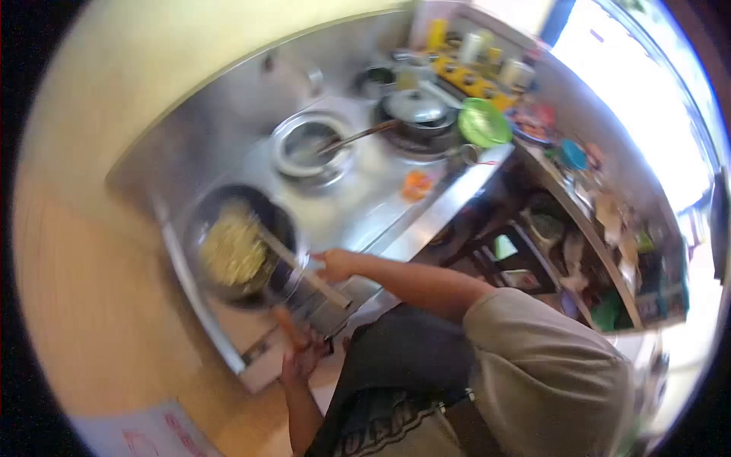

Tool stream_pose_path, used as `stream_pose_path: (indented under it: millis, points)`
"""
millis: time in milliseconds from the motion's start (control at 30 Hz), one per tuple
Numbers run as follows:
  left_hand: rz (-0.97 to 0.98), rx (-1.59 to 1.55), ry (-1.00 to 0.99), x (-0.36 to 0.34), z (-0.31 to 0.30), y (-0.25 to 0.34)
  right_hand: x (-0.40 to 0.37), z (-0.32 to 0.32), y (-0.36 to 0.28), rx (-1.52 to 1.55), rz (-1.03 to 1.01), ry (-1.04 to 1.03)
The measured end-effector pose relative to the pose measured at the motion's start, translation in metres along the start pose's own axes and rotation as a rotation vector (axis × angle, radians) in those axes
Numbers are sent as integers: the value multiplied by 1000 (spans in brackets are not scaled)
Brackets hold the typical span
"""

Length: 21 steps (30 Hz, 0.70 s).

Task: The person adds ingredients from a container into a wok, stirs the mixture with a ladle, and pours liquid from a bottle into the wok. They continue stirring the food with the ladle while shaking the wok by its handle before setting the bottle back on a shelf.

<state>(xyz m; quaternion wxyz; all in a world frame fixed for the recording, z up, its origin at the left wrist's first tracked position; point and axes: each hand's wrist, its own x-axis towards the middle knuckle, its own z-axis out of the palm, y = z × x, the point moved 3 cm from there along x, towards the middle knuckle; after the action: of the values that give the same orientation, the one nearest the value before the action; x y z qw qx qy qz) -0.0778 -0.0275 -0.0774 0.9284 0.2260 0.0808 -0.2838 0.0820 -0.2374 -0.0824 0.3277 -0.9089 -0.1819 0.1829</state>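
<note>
A dark wok stands at the left end of the metal cooktop, holding a heap of pale yellow, chopped-looking food. My left hand is closed round the wok's brown handle. My right hand is closed on a long, light-coloured spatula, whose far end reaches into the food. Its blade is blurred and partly hidden by the food. Both hands are a little smeared by motion.
A pale round pot with a ladle in it sits behind the wok. Farther right are a lidded pan, a green bowl and orange pieces. Cluttered shelves stand at the right.
</note>
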Motion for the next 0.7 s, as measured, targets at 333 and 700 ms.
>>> stream_pose_path:
  millis: [333, 700]
  points:
    - [-264, 659, 273, 172, 102, -124, -297, -364, 329, 38, 658, 1103]
    - [-472, 1112, 547, 371, 179, -220, -381, -742, 626, -203, 603, 1633]
